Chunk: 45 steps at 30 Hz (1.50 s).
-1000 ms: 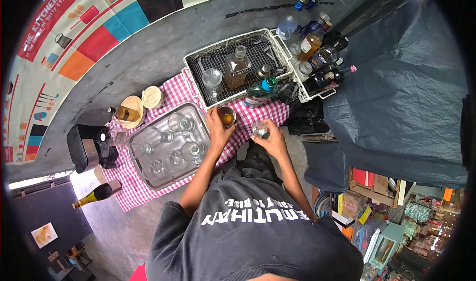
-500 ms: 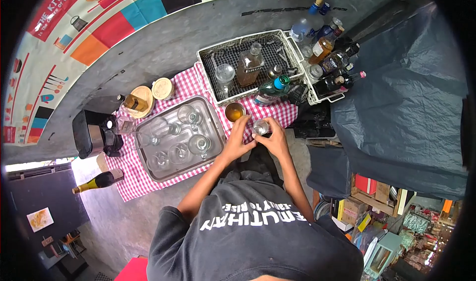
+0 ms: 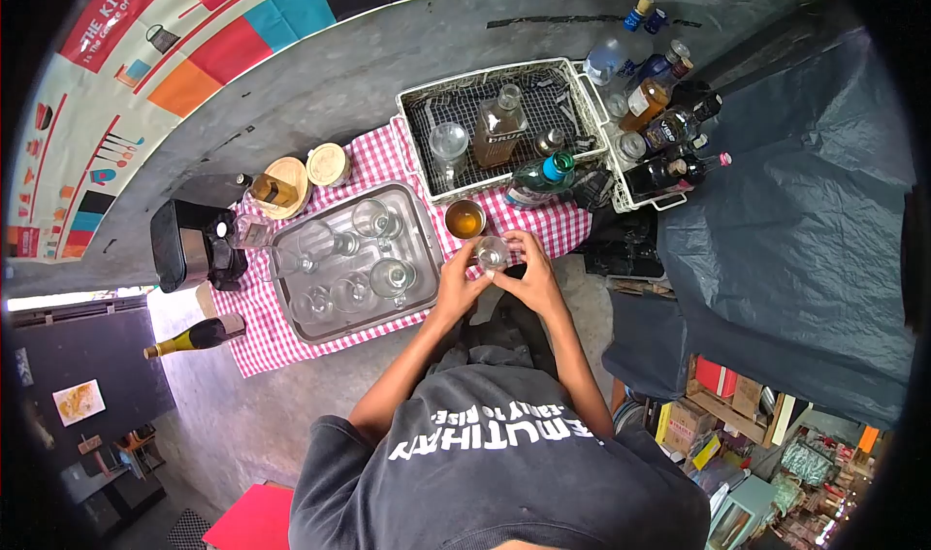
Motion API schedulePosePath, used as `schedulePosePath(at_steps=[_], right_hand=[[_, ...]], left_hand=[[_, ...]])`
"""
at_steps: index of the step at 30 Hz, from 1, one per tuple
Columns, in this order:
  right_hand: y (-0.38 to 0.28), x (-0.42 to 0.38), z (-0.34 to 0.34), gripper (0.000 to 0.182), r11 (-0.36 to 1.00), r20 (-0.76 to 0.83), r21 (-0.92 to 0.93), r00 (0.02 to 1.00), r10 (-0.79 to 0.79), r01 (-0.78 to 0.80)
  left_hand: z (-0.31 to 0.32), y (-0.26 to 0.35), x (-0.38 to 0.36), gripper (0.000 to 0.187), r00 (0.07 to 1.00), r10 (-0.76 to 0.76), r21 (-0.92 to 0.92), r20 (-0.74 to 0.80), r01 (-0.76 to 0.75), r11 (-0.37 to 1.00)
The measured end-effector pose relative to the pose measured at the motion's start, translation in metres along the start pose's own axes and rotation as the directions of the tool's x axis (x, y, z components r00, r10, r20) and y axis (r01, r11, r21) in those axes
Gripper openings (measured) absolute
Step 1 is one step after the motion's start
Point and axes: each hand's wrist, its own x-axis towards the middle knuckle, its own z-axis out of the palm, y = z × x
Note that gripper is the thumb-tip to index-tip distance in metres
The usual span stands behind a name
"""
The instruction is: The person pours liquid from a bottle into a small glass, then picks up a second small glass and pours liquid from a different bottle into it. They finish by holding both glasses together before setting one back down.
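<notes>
A small clear glass [image 3: 492, 253] is between my two hands at the front edge of the checkered cloth. My left hand [image 3: 458, 283] curls round its left side, fingertips near the rim. My right hand [image 3: 534, 276] grips it from the right, thumb on the near side and fingers behind. Just beyond the glass stands a metal cup [image 3: 465, 220] with amber liquid inside. To the left, a grey tray [image 3: 320, 329] carries several clear stemmed and footed glasses, such as the one at its right [image 3: 392, 278].
Behind sits a white wire basket [image 3: 411, 165] with a brown bottle [image 3: 499, 128] and an upturned glass [image 3: 448, 147]. A green bottle [image 3: 539, 179] leans at its front. Several bottles crowd a second basket [image 3: 663, 201] at right. Left are a black dispenser [image 3: 180, 244] and a dark bottle [image 3: 199, 337].
The glass has shifted slightly left with my right hand. My left hand has closed in on it from the side. The whole view has turned a little.
</notes>
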Motion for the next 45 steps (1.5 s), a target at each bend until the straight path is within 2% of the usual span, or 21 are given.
schedulePosePath(at_steps=[1, 3, 5, 8, 13, 14, 15, 16, 18, 21, 23, 29, 33, 34, 37, 38, 41, 45], right_hand=[[-0.001, 0.001, -0.005, 0.055, 1.000, 0.003, -0.001, 1.000, 0.000, 0.000], [-0.004, 0.004, -0.019, 0.049, 1.000, -0.045, 0.008, 0.999, -0.013, 0.014], [0.000, 0.012, -0.031, 0.034, 0.996, -0.127, 0.071, 0.991, -0.043, 0.052], [0.007, 0.026, -0.051, 0.029, 0.997, -0.260, 0.012, 0.963, -0.073, 0.079], [0.006, 0.065, -0.089, 0.062, 0.933, -0.143, -0.286, 0.953, -0.268, 0.220], [0.012, 0.072, -0.095, 0.078, 0.876, -0.062, -0.421, 0.956, -0.286, 0.235], [0.014, 0.079, -0.098, 0.078, 0.875, -0.031, -0.407, 0.954, -0.299, 0.261], [0.016, 0.084, -0.100, 0.084, 0.880, 0.005, -0.397, 0.959, -0.283, 0.262], [0.019, 0.094, -0.107, 0.095, 0.866, 0.088, -0.416, 0.960, -0.266, 0.278], [0.030, 0.108, -0.114, 0.090, 0.901, 0.221, -0.286, 0.937, -0.271, 0.328], [0.032, 0.114, -0.118, 0.086, 0.890, 0.263, -0.266, 0.916, -0.303, 0.370], [0.056, 0.121, -0.116, 0.081, 0.944, 0.268, -0.170, 0.935, -0.232, 0.283], [0.064, 0.128, -0.110, 0.077, 0.948, 0.266, -0.080, 0.924, -0.276, 0.307], [0.066, 0.129, -0.108, 0.074, 0.960, 0.266, -0.067, 0.932, -0.246, 0.272], [0.068, 0.132, -0.103, 0.074, 0.969, 0.256, -0.015, 0.938, -0.234, 0.246], [0.064, 0.134, -0.102, 0.074, 0.976, 0.289, 0.034, 0.932, -0.217, 0.217], [0.072, 0.140, -0.098, 0.073, 0.953, 0.280, 0.058, 0.911, -0.303, 0.299], [0.084, 0.145, -0.096, 0.074, 0.963, 0.313, 0.087, 0.911, -0.270, 0.256]], left_hand=[[0.002, 0.002, 0.001, 0.058, 1.000, -0.001, -0.001, -0.003, 0.001, 1.000], [0.008, 0.008, 0.005, 0.055, 0.994, -0.032, 0.021, -0.103, 0.035, 0.999], [0.014, 0.013, 0.008, 0.054, 0.987, -0.060, -0.013, -0.146, 0.059, 0.998], [0.025, 0.017, 0.013, 0.052, 0.963, -0.115, -0.042, -0.245, 0.108, 0.993], [0.048, 0.022, 0.027, 0.052, 0.926, -0.131, -0.024, -0.355, 0.131, 0.991], [0.053, 0.018, 0.030, 0.052, 0.918, -0.128, -0.056, -0.375, 0.115, 0.992], [0.058, 0.015, 0.031, 0.052, 0.909, -0.126, -0.083, -0.398, 0.101, 0.991], [0.063, 0.012, 0.032, 0.052, 0.894, -0.100, -0.028, -0.438, 0.098, 0.995], [0.072, 0.015, 0.037, 0.053, 0.869, -0.108, -0.053, -0.484, 0.094, 0.994], [0.081, 0.019, 0.036, 0.054, 0.838, -0.110, -0.049, -0.534, 0.100, 0.994], [0.086, 0.025, 0.037, 0.054, 0.825, -0.108, -0.037, -0.555, 0.105, 0.994], [0.103, 0.030, 0.034, 0.053, 0.740, -0.114, -0.050, -0.663, 0.109, 0.993], [0.116, 0.022, 0.036, 0.052, 0.688, -0.099, -0.019, -0.719, 0.123, 0.992], [0.118, 0.021, 0.036, 0.053, 0.684, -0.119, -0.077, -0.720, 0.092, 0.993], [0.123, 0.020, 0.039, 0.053, 0.658, -0.126, -0.090, -0.742, 0.089, 0.992], [0.123, 0.026, 0.039, 0.051, 0.677, -0.182, -0.136, -0.713, 0.122, 0.983], [0.125, 0.023, 0.042, 0.050, 0.679, -0.123, -0.088, -0.724, 0.086, 0.992], [0.127, 0.023, 0.048, 0.048, 0.664, -0.115, -0.061, -0.739, 0.104, 0.993]])
